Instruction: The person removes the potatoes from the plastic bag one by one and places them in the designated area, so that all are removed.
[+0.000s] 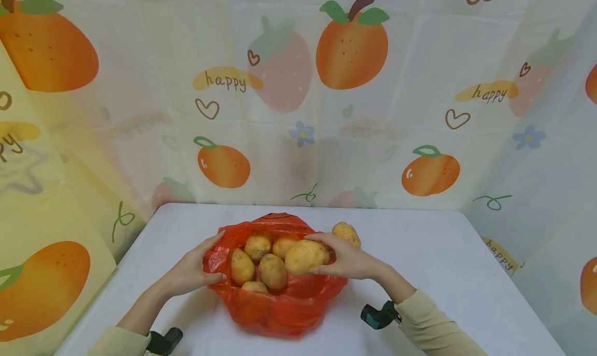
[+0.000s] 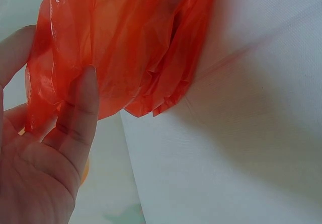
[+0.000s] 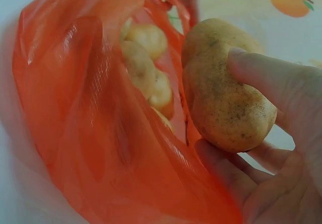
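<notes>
A red plastic bag (image 1: pixel 275 317) stands with its mouth spread wide, several potatoes (image 1: pixel 273 272) lying inside. At its left rim, my left hand (image 1: pixel 193 269) holds the thin plastic; the left wrist view shows fingers (image 2: pixel 83 100) against the crinkled film. My right hand (image 1: pixel 354 261) grips one large potato (image 3: pixel 221 83) over the right side of the opening. In the right wrist view the thumb presses on that potato's upper face, with fingers beneath it, close beside the bag's rim.
One more potato (image 1: pixel 346 233) sits outside the bag, behind my right hand. Everything rests on a white table (image 1: pixel 410 237), whose far edge meets a fruit-printed cloth backdrop (image 1: pixel 354 154). Dark wrist cameras (image 1: pixel 380 315) are strapped below both hands.
</notes>
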`<state>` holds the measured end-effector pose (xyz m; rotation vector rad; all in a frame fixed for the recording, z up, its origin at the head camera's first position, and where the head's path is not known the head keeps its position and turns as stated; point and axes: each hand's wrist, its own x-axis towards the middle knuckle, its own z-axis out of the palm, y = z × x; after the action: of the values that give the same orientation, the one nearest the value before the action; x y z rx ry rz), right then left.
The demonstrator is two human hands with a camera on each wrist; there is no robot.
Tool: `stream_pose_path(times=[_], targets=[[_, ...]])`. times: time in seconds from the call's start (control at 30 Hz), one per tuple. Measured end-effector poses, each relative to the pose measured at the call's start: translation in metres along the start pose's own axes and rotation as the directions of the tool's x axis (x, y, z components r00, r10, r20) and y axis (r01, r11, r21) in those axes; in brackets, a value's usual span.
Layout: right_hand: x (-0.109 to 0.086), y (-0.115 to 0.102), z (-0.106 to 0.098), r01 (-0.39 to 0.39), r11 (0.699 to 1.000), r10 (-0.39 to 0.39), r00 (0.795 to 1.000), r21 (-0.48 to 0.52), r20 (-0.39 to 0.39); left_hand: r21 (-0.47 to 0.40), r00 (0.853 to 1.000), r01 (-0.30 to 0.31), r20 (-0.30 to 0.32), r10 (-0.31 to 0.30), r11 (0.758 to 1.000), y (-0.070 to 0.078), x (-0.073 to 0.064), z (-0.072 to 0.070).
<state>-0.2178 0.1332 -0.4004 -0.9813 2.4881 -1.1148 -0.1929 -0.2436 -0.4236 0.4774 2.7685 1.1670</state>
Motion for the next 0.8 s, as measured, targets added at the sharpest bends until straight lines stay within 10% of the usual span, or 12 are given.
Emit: stream_pose_path(times=[0.8], targets=[[-0.008,0.017,-0.028,-0.072,0.994,0.09,0.97,0.088,-0.224,-0.023,0.999,0.036,0.006,-0.036,0.999,-0.002,0.0,0.002]])
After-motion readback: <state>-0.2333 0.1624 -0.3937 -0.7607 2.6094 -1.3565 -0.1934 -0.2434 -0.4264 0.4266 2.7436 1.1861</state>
